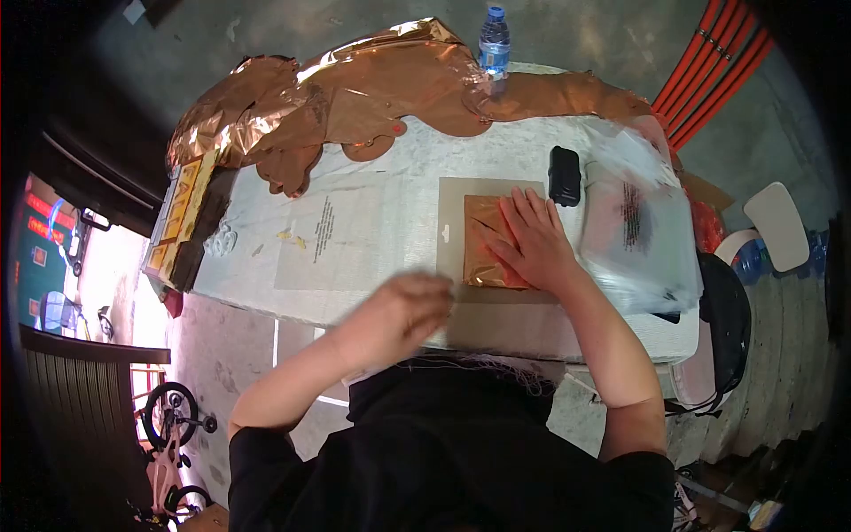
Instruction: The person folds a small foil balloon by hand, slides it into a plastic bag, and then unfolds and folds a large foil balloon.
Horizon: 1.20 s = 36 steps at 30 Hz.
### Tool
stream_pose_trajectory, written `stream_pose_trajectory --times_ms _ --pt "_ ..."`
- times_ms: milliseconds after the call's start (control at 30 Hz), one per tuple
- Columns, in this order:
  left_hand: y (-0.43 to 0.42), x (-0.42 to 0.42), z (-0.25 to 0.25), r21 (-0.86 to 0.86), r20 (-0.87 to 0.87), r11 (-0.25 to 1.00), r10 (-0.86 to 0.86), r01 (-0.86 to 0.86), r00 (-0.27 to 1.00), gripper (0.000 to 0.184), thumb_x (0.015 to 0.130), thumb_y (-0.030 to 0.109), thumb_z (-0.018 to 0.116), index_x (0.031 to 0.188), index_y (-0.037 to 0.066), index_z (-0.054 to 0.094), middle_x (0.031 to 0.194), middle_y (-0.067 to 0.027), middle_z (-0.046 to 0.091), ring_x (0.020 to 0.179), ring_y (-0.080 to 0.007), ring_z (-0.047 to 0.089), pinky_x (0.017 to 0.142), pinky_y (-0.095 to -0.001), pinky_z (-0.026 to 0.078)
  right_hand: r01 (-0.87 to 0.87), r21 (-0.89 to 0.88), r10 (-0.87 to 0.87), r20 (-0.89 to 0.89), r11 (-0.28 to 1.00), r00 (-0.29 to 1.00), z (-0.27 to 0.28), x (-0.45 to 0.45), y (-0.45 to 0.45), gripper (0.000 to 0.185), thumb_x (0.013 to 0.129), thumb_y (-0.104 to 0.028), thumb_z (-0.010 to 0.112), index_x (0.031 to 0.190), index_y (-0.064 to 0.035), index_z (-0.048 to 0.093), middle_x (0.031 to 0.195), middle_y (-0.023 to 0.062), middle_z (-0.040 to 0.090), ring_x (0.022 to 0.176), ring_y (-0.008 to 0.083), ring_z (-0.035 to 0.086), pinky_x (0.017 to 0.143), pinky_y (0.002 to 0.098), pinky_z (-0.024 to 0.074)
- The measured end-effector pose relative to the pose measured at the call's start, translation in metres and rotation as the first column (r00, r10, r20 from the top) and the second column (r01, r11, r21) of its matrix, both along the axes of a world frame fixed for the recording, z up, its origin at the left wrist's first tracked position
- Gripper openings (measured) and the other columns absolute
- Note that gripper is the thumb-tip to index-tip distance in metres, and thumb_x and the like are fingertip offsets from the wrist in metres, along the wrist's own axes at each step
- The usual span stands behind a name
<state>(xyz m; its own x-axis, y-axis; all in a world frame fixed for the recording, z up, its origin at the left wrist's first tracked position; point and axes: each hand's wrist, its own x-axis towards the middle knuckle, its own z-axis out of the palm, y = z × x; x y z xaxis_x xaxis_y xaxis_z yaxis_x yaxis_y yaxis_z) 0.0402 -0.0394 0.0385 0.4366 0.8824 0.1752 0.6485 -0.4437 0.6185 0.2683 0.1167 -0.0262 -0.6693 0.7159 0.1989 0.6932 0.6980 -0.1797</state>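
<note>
My right hand (539, 241) lies flat with its fingers stretched out on a folded square of copper-coloured foil (483, 257). Beneath that foil is a grey-brown sheet (451, 199) with a small hang hole near its left edge. My left hand (406, 315) hovers at the table's front edge, just left of the sheet; its fingers look curled but are smeared by motion, and I cannot make out whether they hold anything. Left of the sheet, a clear plastic bag (301, 257) with printed text lies flat.
Large copper foil pieces (381, 84) spread along the back of the white table (399, 168), beside a water bottle (495, 43). A black case (564, 176) and stacked clear bags (638, 253) lie right. A yellow-fronted box (182, 217) stands at the left end.
</note>
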Motion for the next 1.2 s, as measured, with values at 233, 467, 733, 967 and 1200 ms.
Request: stream_pose_trajectory --times_ms 233,467,733,967,1200 --pt "0.054 -0.02 -0.007 -0.633 0.41 0.765 0.457 -0.114 0.789 0.035 0.091 0.009 0.057 0.122 -0.007 0.052 0.113 -0.0128 0.062 0.101 -0.019 0.062 0.09 -0.0283 0.047 0.004 -0.005 -0.004 0.004 1.0 1.0 0.005 -0.001 -0.001 0.07 0.091 -0.049 0.049 0.141 -0.0029 0.036 0.148 0.0192 0.03 0.139 0.0356 0.023 0.113 0.05 0.0146" --pt "0.068 -0.026 -0.011 -0.823 0.509 0.564 0.685 0.063 0.521 0.041 0.092 0.013 0.055 0.128 -0.005 0.047 0.12 -0.0119 0.058 0.105 -0.0157 0.06 0.09 -0.028 0.049 0.017 -0.041 -0.017 0.02 0.999 1.0 0.008 -0.003 -0.002 0.07 0.09 -0.048 0.051 0.142 -0.0032 0.035 0.149 0.0187 0.03 0.14 0.0349 0.022 0.114 0.0498 0.0141" --pt "0.075 -0.028 -0.007 -0.825 0.496 0.565 0.699 0.027 0.516 0.037 0.093 0.018 0.054 0.124 -0.003 0.051 0.112 -0.0101 0.062 0.103 -0.0159 0.061 0.087 -0.027 0.051 0.031 -0.08 -0.027 0.047 0.996 0.999 0.013 -0.004 -0.003 0.072 0.09 -0.049 0.051 0.143 -0.0036 0.034 0.149 0.0191 0.028 0.141 0.0348 0.02 0.115 0.0483 0.0123" --pt "0.084 -0.033 -0.022 -0.831 0.537 0.544 0.733 0.115 0.417 0.035 0.092 0.013 0.056 0.123 -0.003 0.05 0.11 -0.0099 0.063 0.098 -0.0153 0.063 0.082 -0.0256 0.051 0.044 -0.117 -0.039 0.05 0.992 0.998 0.018 -0.006 -0.005 0.072 0.09 -0.046 0.053 0.144 -0.005 0.032 0.151 0.0183 0.026 0.142 0.0342 0.019 0.115 0.0467 0.0109" --pt "0.092 0.002 -0.026 -0.552 0.309 0.808 0.428 -0.206 0.849 0.013 0.092 0.013 0.057 0.09 0.001 0.056 0.07 -0.0035 0.061 0.059 -0.0099 0.06 0.053 -0.0242 0.047 0.043 -0.126 -0.036 0.054 0.991 0.998 0.019 -0.004 -0.005 0.069 0.091 -0.042 0.052 0.146 -0.0066 0.029 0.152 0.0176 0.024 0.142 0.0338 0.017 0.115 0.046 0.0101"
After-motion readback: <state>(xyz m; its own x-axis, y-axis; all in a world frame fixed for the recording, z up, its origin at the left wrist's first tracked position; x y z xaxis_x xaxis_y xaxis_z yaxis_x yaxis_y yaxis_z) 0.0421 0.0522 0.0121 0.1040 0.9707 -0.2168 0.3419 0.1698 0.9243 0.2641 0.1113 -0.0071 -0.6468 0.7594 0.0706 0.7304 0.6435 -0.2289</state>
